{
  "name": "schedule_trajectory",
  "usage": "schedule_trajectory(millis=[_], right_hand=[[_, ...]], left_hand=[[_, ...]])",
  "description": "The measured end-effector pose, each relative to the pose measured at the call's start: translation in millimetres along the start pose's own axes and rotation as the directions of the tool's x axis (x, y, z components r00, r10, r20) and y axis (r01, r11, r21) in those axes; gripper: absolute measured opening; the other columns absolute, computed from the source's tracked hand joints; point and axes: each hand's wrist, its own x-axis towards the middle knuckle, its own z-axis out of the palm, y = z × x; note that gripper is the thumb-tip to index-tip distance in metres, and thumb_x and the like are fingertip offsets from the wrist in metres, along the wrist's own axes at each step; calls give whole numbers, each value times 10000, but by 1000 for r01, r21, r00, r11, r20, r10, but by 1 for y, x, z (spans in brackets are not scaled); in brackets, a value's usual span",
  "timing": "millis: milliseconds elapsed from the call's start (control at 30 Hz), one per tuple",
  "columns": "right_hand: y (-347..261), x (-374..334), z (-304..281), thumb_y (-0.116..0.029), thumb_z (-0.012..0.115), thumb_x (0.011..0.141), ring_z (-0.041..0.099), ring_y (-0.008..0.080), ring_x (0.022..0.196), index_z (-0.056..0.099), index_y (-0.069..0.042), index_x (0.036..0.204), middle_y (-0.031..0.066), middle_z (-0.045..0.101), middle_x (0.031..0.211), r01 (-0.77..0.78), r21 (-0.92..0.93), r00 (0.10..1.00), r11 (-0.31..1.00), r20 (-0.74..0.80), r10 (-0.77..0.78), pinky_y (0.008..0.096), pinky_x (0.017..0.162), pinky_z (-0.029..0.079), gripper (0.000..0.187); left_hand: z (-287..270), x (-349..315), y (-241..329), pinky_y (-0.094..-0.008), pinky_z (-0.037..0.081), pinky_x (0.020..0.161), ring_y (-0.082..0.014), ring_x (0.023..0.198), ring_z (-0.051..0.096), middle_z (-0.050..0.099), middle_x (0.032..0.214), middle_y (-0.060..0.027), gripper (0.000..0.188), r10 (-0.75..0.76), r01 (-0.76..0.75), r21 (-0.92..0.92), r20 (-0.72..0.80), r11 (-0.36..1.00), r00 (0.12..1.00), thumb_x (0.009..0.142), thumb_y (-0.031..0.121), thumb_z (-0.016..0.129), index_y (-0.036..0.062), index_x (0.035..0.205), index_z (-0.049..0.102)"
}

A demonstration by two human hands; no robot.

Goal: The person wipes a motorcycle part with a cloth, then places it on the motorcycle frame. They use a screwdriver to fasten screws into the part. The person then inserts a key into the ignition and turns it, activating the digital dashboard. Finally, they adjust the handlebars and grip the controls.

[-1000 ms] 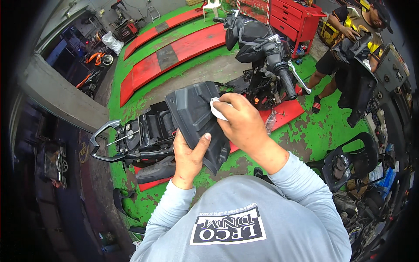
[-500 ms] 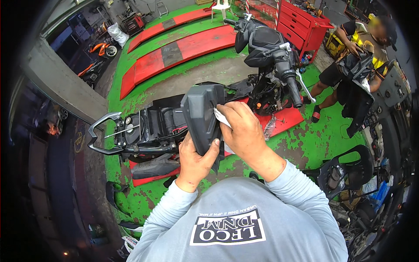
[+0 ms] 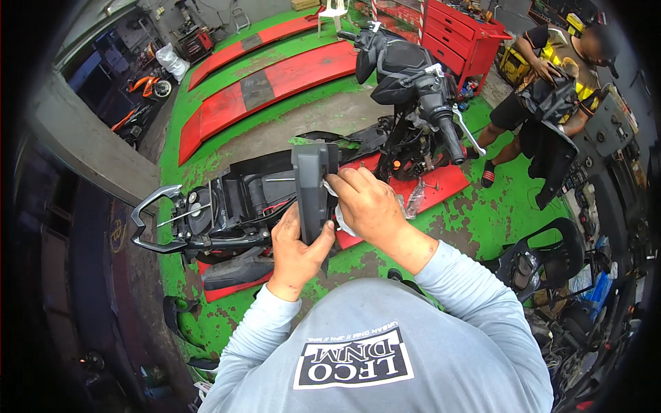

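A black plastic motorcycle cover (image 3: pixel 311 189) is held upright in front of my chest. My left hand (image 3: pixel 297 249) grips its lower end, thumb on the right side and fingers round the left. Against the cover's right face, my right hand (image 3: pixel 373 212) pinches a white cloth (image 3: pixel 343 224), partly hidden behind the fingers. Beyond my hands stands a partly stripped scooter (image 3: pixel 237 189), its storage well exposed. The scooter's handlebar (image 3: pixel 449 134) is to the far right.
A black seat (image 3: pixel 237 272) lies beside the scooter on a red lift platform (image 3: pixel 441 186). At the back are red ramps (image 3: pixel 289 79) and a red tool cabinet (image 3: pixel 451 41). To the right, a person (image 3: pixel 551 82) holds a dark part near a black chair (image 3: pixel 544 258).
The cover has turned so that it shows narrower, more edge-on. Both hands stay on it, and more of the white cloth shows below my right fingers. The view has shifted slightly.
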Motion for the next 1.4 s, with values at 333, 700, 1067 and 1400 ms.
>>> schedule_trajectory(millis=[333, 700, 1067, 1400], right_hand=[[-2, -5, 23, -47, 637, 886, 680, 378, 964, 686, 12, 1086, 155, 672, 1002, -343, 521, 924, 782, 35, 382, 456, 796, 545, 214], [20, -18, 29, -84, 681, 849, 669, 334, 863, 703, -63, 1119, 122, 603, 939, -25, 60, 1000, 998, -6, 25, 452, 738, 574, 272], [12, -27, 63, -67, 623, 909, 698, 328, 989, 716, 20, 1081, 177, 691, 1000, -519, 726, 790, 452, 204, 578, 390, 866, 535, 214], [21, -54, 47, -48, 635, 890, 692, 200, 1012, 728, -1, 1109, 107, 719, 1046, -558, 747, 789, 360, 344, 510, 334, 900, 534, 243]], left_hand=[[7, -2, -10, -357, 547, 842, -246, 890, 706, 732, 1019, -151, 316, 80, -77, 77, -35, 994, 996, 830, 55, 718, -30, 1133, 690], [11, -2, -16, -403, 549, 844, -342, 903, 708, 707, 999, -191, 343, -13, 12, 57, 19, 998, 1000, 825, 75, 721, -34, 1146, 669], [14, -4, -22, -405, 551, 819, -341, 875, 708, 708, 994, -187, 315, -3, 1, 67, 32, 998, 999, 829, 76, 716, -39, 1119, 669], [-5, -23, -48, -332, 556, 827, -166, 873, 696, 750, 983, -105, 268, -211, 204, -68, -106, 977, 972, 901, 36, 702, -24, 1157, 653]])
